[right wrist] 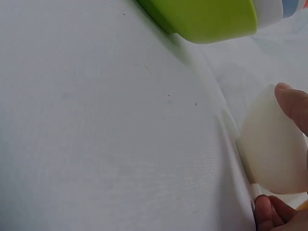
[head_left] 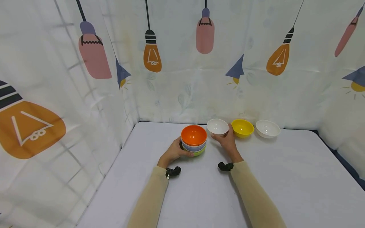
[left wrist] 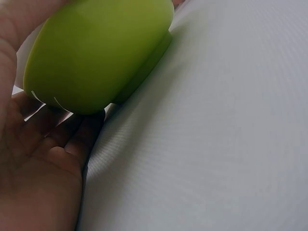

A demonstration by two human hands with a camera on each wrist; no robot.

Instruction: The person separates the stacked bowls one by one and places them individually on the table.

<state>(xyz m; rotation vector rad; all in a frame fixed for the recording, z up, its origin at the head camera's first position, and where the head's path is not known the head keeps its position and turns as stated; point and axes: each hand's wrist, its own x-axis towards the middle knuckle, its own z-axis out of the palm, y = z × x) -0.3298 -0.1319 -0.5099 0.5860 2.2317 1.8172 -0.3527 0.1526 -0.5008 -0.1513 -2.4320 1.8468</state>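
My left hand (head_left: pixel 174 152) holds a stack of nested bowls from its left side. An orange bowl (head_left: pixel 194 135) tops the stack, pale blue and white rims show beneath it, and a green bowl (left wrist: pixel 98 53) forms the base. In the left wrist view the thumb and curled fingers lie around that green bowl. Just right of the stack, my right hand (head_left: pixel 227 143) grips a white bowl (head_left: pixel 217 127) by its sides. The right wrist view shows the thumb on this white bowl's wall (right wrist: pixel 274 144) and fingertips low beside its foot.
Right of my right hand stand a yellow bowl (head_left: pixel 242 128) and another white bowl (head_left: pixel 267 129), both near the table's back edge. A white cloth covers the table (head_left: pixel 199 196). A printed curtain (head_left: pixel 176 91) hangs behind and along the left.
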